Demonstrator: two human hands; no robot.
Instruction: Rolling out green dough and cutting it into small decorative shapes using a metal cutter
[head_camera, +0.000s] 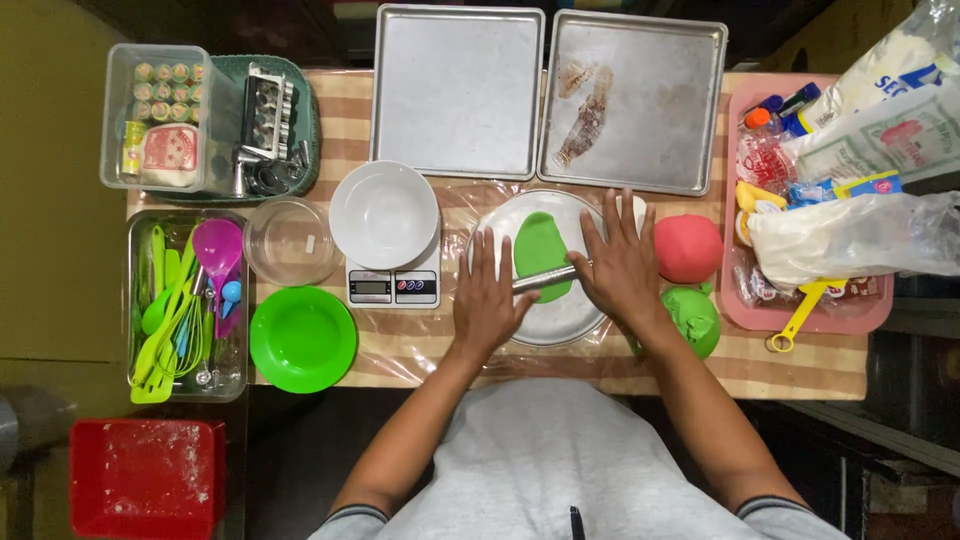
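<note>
Rolling in hand: we press flat, open palms, left hand (487, 296) and right hand (622, 265), on a slim metal rolling pin (545, 279) across the flattened green dough sheet (541, 253) on the round metal plate (556, 325). We judge flattening partly done; the red dough ball (688, 248), right, is untouched.

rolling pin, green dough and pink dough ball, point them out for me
rolling pin (545, 279), head view, bare metal middle between the hands
green dough (540, 245), head view, centre of the flattened sheet
pink dough ball (688, 248), head view, top of the ball
</note>
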